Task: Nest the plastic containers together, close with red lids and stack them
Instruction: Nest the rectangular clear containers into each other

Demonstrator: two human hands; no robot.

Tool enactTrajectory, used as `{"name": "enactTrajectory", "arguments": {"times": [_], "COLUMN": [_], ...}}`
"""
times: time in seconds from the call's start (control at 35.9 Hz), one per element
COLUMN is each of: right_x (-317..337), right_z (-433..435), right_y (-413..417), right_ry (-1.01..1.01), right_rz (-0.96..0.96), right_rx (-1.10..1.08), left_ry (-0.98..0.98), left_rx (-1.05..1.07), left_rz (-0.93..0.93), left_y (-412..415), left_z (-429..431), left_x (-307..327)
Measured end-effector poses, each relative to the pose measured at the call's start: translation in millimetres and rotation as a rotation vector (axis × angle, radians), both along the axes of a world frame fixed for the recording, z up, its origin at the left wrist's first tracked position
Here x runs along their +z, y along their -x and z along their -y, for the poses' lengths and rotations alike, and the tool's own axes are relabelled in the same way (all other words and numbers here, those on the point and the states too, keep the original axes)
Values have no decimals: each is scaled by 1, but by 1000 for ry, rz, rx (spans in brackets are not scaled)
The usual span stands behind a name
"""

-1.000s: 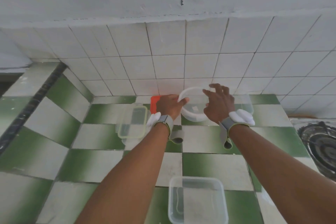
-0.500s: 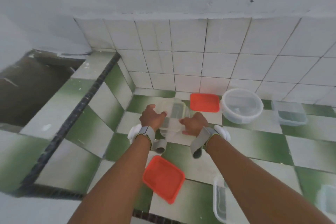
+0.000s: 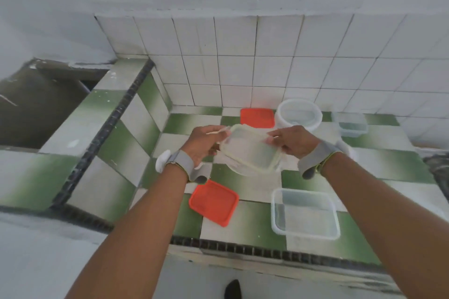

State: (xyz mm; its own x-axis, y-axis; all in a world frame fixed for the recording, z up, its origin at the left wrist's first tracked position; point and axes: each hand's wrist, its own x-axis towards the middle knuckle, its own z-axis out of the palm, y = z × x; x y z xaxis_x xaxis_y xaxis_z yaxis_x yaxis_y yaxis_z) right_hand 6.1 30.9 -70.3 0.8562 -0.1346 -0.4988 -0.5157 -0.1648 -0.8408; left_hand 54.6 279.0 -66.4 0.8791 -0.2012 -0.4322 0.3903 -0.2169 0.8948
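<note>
A clear rectangular container (image 3: pixel 251 149) with a yellowish rim is held tilted above the green-and-white tiled counter (image 3: pixel 245 177). My left hand (image 3: pixel 205 144) grips its left end and my right hand (image 3: pixel 292 142) grips its right end. A red square lid (image 3: pixel 213 202) lies near the counter's front edge. Another red lid (image 3: pixel 257 118) lies flat by the back wall. A round clear container (image 3: pixel 299 114) sits to the right of that lid. One large clear square container (image 3: pixel 305 213) rests at the front right, and a small clear one (image 3: pixel 349 124) stands at the back right.
White wall tiles rise behind the counter. A raised tiled ledge (image 3: pixel 109 124) borders the left side, with a dark recess (image 3: pixel 36 104) beyond it. A stove burner (image 3: pixel 441 172) shows at the right edge. The counter's front edge has a dark tile strip (image 3: pixel 243 247).
My hands left the round container, which now sits by the back wall, moved left to the rectangular container and lifted it off the counter. The view also pulled back and shifted.
</note>
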Motion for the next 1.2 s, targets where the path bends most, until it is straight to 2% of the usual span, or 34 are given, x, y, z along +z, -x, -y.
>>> {"name": "enactTrajectory", "arguments": {"times": [0.11,0.25,0.45,0.56,0.7,0.83,1.03,1.09,1.2], "right_x": [21,26,11,-1,-7,-4,-16,-19,-21], "right_z": [32,64,66,55,45,53,59,55,45], "right_y": [36,86,132,149,153,156,160,158,154], "right_ry": [152,308,458,523,665,657,600,623,833], "right_rz": [103,87,42,46,31,-15,78,95,299], "right_rx": [108,43,115,86,126,118,62,64,253], "left_ry": [-35,-54,-219,-329,-357,-314,-364,-411,-670], "left_rx": [-99,-216,-190,-173,-169,-135,-69,-103,-391], "left_rz": [-10,-59,-31,10,15,-19,44,100,436], "left_y": [40,92,137,151,160,165,165,164,158], "left_z": [24,53,72,74,76,78,78,80,88], "left_x": [5,7,-4,-14,-12,-6,-20,-19,-5]}}
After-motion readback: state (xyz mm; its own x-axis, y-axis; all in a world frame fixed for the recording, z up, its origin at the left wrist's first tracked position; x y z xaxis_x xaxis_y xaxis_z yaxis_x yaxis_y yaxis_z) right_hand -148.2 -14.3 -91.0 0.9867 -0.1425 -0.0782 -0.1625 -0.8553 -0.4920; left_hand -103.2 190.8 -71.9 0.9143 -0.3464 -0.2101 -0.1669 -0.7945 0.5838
